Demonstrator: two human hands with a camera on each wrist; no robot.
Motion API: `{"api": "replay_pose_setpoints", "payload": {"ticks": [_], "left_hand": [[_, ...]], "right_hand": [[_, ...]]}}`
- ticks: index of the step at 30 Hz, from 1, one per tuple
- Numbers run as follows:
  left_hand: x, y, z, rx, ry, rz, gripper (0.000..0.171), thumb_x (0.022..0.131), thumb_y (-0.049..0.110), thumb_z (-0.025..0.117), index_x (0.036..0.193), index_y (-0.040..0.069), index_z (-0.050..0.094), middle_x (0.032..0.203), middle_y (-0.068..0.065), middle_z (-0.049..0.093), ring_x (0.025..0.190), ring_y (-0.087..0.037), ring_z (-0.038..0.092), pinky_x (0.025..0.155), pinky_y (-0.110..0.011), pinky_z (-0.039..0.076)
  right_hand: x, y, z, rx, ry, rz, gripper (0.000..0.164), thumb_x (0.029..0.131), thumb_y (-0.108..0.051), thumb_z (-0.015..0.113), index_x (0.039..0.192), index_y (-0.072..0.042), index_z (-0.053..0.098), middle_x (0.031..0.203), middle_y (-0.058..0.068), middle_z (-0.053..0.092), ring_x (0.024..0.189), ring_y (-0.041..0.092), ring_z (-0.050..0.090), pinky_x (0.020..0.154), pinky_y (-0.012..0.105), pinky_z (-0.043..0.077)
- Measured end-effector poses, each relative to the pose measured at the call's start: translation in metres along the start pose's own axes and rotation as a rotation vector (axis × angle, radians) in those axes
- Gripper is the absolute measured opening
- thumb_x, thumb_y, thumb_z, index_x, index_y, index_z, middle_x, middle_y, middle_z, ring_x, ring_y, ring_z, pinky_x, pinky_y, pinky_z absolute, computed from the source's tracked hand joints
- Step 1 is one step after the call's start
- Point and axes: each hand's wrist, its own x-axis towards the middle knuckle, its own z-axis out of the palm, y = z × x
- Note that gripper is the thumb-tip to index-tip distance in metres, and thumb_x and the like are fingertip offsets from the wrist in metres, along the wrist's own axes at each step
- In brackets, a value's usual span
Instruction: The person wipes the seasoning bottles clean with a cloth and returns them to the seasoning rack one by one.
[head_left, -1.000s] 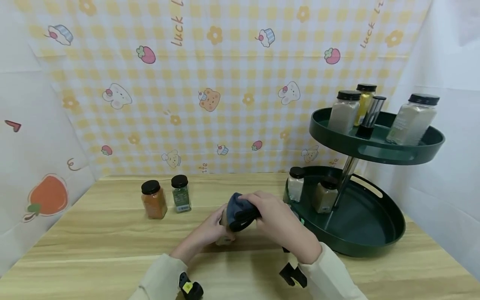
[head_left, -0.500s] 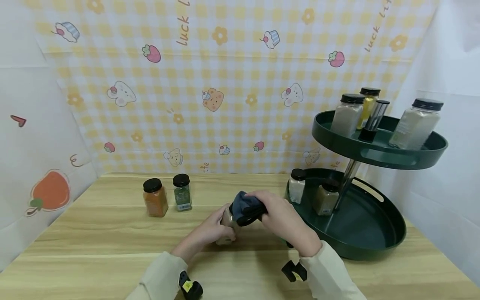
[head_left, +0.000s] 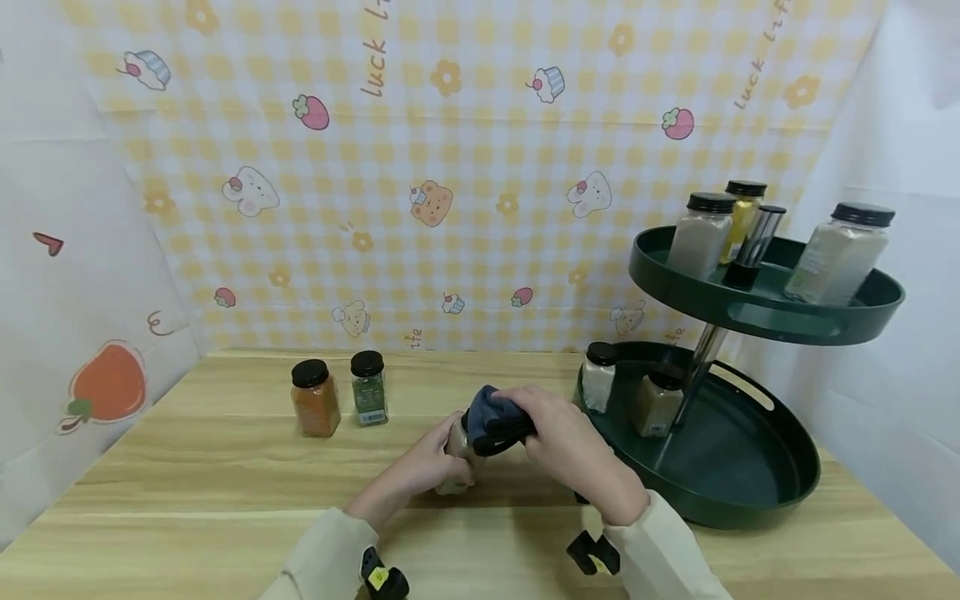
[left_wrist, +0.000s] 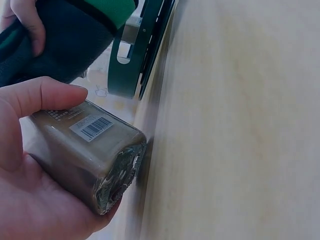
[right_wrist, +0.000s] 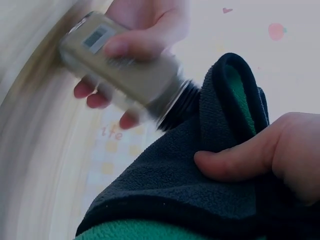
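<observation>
My left hand point(head_left: 442, 458) grips a clear spice jar point(left_wrist: 82, 145) of brownish powder, its thumb lying beside a barcode label. The jar is tilted, with its black lid point(right_wrist: 177, 107) towards the right hand. In my right hand point(head_left: 551, 429) is a folded dark blue-grey cloth point(right_wrist: 170, 165) with black edging and a green underside. The cloth lies against the lid and hides part of it. In the right wrist view, the thumb presses on the cloth; the other fingers are mostly hidden.
An orange spice jar point(head_left: 316, 404) and a green herb jar point(head_left: 370, 392) stand at the back left of the wooden table point(head_left: 187, 475). On the right, a two-tier dark green rack point(head_left: 720, 508) bears several jars, among them a white one point(head_left: 598, 383) on the lower tray.
The cloth and right hand have shifted slightly up and right relative to the jar, so more of the jar's top shows. Both hands keep their grip. The head view has shifted slightly.
</observation>
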Motion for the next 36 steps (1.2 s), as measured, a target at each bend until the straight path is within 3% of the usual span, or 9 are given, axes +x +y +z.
{"api": "replay_pose_setpoints", "payload": {"ticks": [8,17,24,29,33,36], "left_hand": [[0.0,-0.001,0.001,-0.036,-0.003,0.012,0.08,0.073,0.002,0.069,0.143,0.02,0.035,0.143,-0.014,0.041,0.123,-0.032,0.045,0.102,-0.053,0.032],[0.001,0.001,0.0,-0.037,-0.037,0.008,0.067,0.07,0.004,0.068,0.131,0.017,0.045,0.114,-0.008,0.056,0.095,-0.02,0.052,0.085,-0.037,0.041],[0.0,0.001,-0.001,-0.035,-0.037,0.003,0.067,0.069,0.004,0.068,0.131,0.016,0.045,0.11,-0.009,0.056,0.091,-0.02,0.053,0.079,-0.034,0.043],[0.0,0.001,0.0,-0.019,-0.005,-0.005,0.07,0.071,0.004,0.07,0.134,0.018,0.043,0.125,-0.01,0.053,0.106,-0.024,0.053,0.091,-0.044,0.041],[-0.001,-0.001,0.002,-0.034,0.0,0.033,0.07,0.079,0.004,0.066,0.141,0.018,0.038,0.14,-0.014,0.043,0.126,-0.032,0.042,0.103,-0.052,0.031],[-0.001,-0.001,0.003,-0.04,-0.005,0.044,0.071,0.079,0.003,0.064,0.143,0.018,0.036,0.144,-0.014,0.039,0.129,-0.032,0.038,0.104,-0.053,0.029]], "right_hand": [[-0.004,-0.009,-0.004,0.012,-0.011,-0.093,0.057,0.077,0.011,0.057,0.121,-0.026,0.06,0.118,-0.004,0.062,0.11,0.019,0.058,0.091,0.041,0.048],[0.002,0.006,-0.001,0.047,-0.018,0.046,0.053,0.079,0.011,0.057,0.121,-0.021,0.06,0.124,0.001,0.061,0.116,0.023,0.056,0.095,0.044,0.045],[0.003,0.006,-0.001,0.012,-0.027,0.061,0.054,0.079,0.012,0.056,0.121,-0.02,0.06,0.123,0.003,0.061,0.115,0.024,0.056,0.095,0.044,0.045],[-0.001,-0.007,-0.005,-0.012,-0.037,-0.017,0.055,0.078,0.013,0.056,0.121,-0.022,0.06,0.117,0.001,0.062,0.11,0.022,0.058,0.092,0.043,0.047],[-0.005,-0.015,-0.009,-0.025,-0.041,-0.126,0.058,0.076,0.015,0.052,0.12,-0.022,0.061,0.114,-0.001,0.063,0.104,0.021,0.06,0.087,0.04,0.049],[-0.005,-0.016,-0.009,-0.013,-0.044,-0.115,0.057,0.076,0.014,0.053,0.12,-0.022,0.061,0.114,-0.001,0.063,0.105,0.021,0.06,0.088,0.041,0.049]]}}
